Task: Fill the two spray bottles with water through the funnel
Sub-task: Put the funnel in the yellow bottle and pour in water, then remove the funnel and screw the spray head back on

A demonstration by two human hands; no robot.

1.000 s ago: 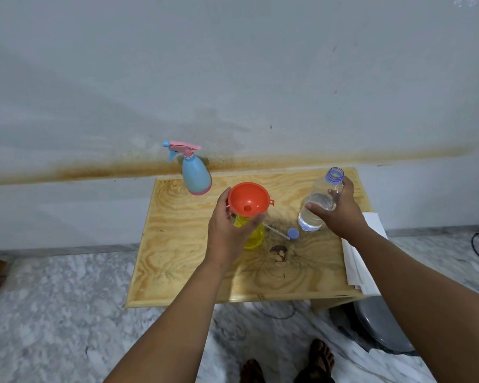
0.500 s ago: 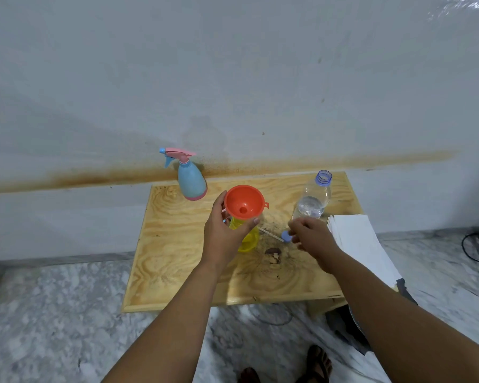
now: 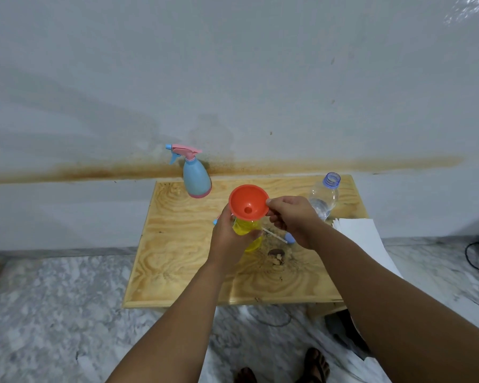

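A blue spray bottle (image 3: 196,176) with a pink trigger head stands capped at the back left of the plywood desk (image 3: 177,258), against the stained wall. Toward the centre, the left hand (image 3: 230,239) wraps its fingers around a yellow spray bottle (image 3: 246,230) whose neck carries an orange funnel (image 3: 248,201). The right hand (image 3: 292,217) pinches the funnel's rim between thumb and forefinger on its right side. Just below it on the desk lie a thin dip tube (image 3: 273,234) and a small blue cap (image 3: 290,239). Farther right, an uncapped clear water bottle (image 3: 323,199) stands upright, apparently about a third full, beside a stack of white paper (image 3: 362,239) at the desk's edge. The yellow bottle looks like thin, light plastic, likely to tip under a top-heavy funnel, so a grip around its body seems wise. The funnel appears rigid and light, best held by its rim. The water bottle is probably soft-walled; a squeeze at its middle could slop water while pouring.
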